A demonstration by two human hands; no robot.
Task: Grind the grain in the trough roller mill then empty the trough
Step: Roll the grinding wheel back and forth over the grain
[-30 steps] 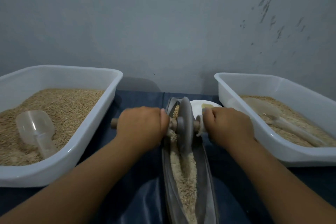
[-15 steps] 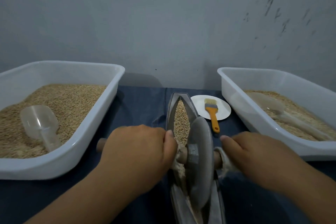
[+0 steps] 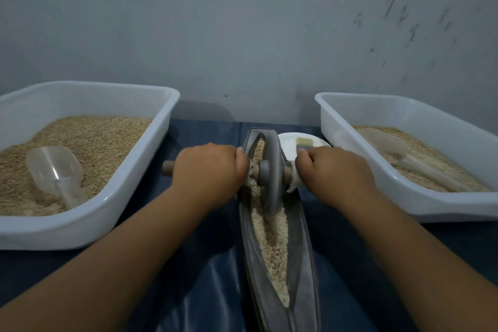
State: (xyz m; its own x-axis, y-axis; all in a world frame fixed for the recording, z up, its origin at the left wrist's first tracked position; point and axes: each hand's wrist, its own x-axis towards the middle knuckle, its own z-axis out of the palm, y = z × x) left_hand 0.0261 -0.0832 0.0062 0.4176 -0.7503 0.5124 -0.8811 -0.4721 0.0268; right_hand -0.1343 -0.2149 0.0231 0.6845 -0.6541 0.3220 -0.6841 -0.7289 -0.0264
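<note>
A long grey boat-shaped trough [image 3: 304,264] lies lengthwise on the dark blue cloth, with crushed tan grain [image 3: 272,248] along its groove. A grey roller wheel [image 3: 270,172] stands upright in the far half of the trough. My left hand [image 3: 207,170] grips the wooden axle handle [image 3: 167,168] on the wheel's left side. My right hand [image 3: 334,172] grips the handle on the right side, which is hidden under my fingers.
A white tub [image 3: 89,213] of grain with a clear scoop [image 3: 55,170] stands on the left. Another white tub [image 3: 420,202] with grain and a scoop [image 3: 404,159] stands on the right. A small white plate [image 3: 288,143] holding a brush [image 3: 305,142] sits behind the trough, near the wall.
The wheel rolled toward me half a second ago and is now back at the far half of the trough, both hands moving with it. The brush is again mostly hidden.
</note>
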